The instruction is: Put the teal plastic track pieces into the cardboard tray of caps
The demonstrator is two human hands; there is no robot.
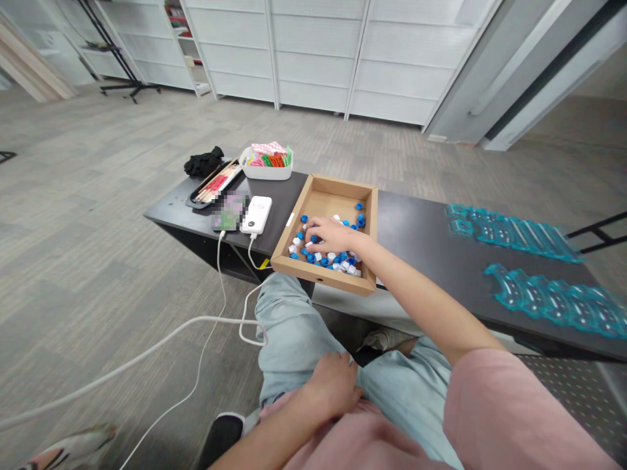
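Note:
My right hand [330, 235] reaches into a shallow cardboard box [371, 215] on the dark table [421, 228]. Its fingers are curled over several small blue and white pieces [343, 262] that lie on the box floor; what they pinch, if anything, is hidden. My left hand [333, 385] rests flat on my lap, on light blue trousers, with the fingers lying loosely apart and nothing in them.
Left of the box lie a white power bank [257, 214] and a phone [228, 212], both with white cables running to the floor. Behind them are a black tray of sticks [215, 185], a white bin of colourful items [268, 162] and a black cloth [203, 161]. Teal plastic strips [514, 230] lie on the table's right.

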